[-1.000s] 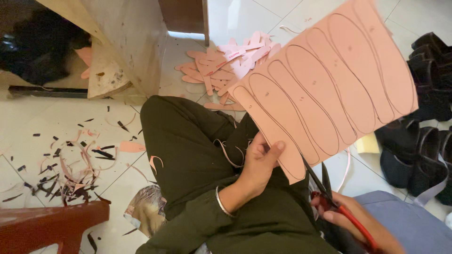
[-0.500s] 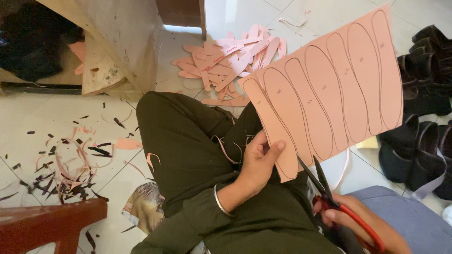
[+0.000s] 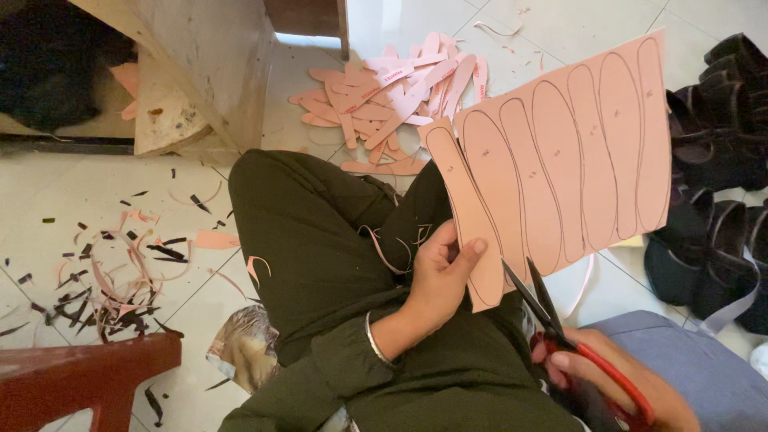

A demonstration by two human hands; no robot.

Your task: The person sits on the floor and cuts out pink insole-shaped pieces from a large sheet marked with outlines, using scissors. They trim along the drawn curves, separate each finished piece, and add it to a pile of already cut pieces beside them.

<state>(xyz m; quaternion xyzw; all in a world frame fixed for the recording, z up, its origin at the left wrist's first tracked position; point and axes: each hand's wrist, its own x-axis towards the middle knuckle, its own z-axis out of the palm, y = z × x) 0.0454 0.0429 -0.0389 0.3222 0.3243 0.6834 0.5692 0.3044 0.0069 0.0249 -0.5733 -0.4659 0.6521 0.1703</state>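
Two hands work over the person's lap. The right hand [image 3: 620, 382], nearest the camera at the lower right, is closed through the red handles of a pair of scissors with dark steel blades [image 3: 560, 332]; the blades stand parted, their tips at the bottom edge of a flat pink sheet of thin foam-like board marked with long black insole outlines [image 3: 560, 168]. The left hand [image 3: 436, 276] pinches that sheet's lower left corner, thumb on the face, fingers behind, holding it tilted up above the dark green trousers [image 3: 320, 240].

By my judgement the step in hand is cutting along the leftmost outline, and the next move calls for closing the blades on the drawn line while the left hand turns the sheet to follow the curve.

Left of the knee, thin curled pink and black trimmings [image 3: 112, 272] litter the pale glossy floor tiles [image 3: 80, 192]. Right of the sheet stands a row of black sandals with straps [image 3: 720, 208]. Farther off, beyond the knee, lies a loose heap of cut pink insole shapes [image 3: 392, 96], smooth and matte.
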